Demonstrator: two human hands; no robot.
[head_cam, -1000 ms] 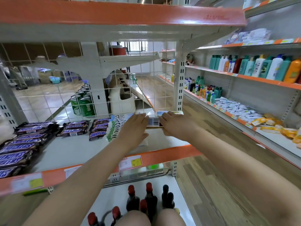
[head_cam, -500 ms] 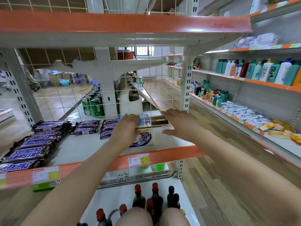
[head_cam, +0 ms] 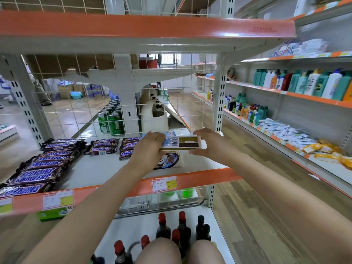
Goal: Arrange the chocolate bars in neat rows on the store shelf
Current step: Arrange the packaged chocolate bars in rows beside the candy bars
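Observation:
Between both hands I hold a stack of flat white-and-blue chocolate bars (head_cam: pixel 182 142) just above the right part of the grey shelf (head_cam: pixel 99 168). My left hand (head_cam: pixel 150 147) grips its left end and my right hand (head_cam: pixel 207 144) grips its right end. Another white-and-blue bar (head_cam: pixel 169 161) lies flat on the shelf under the stack. Brown Snickers bars (head_cam: pixel 36 172) lie in rows on the left, with smaller piles (head_cam: pixel 102 146) toward the back middle.
A wire grid (head_cam: pixel 76 103) backs the shelf, with green cans (head_cam: pixel 111 122) behind it. An orange-edged shelf (head_cam: pixel 133 25) hangs overhead. Dark bottles with red caps (head_cam: pixel 171 229) stand on the lower shelf. Shampoo bottles (head_cam: pixel 304 82) and packets (head_cam: pixel 285 130) fill the right aisle shelves.
Both hands have drawn the stack of bars a little nearer and lifted it, uncovering the bar lying on the shelf. The camera has tilted slightly.

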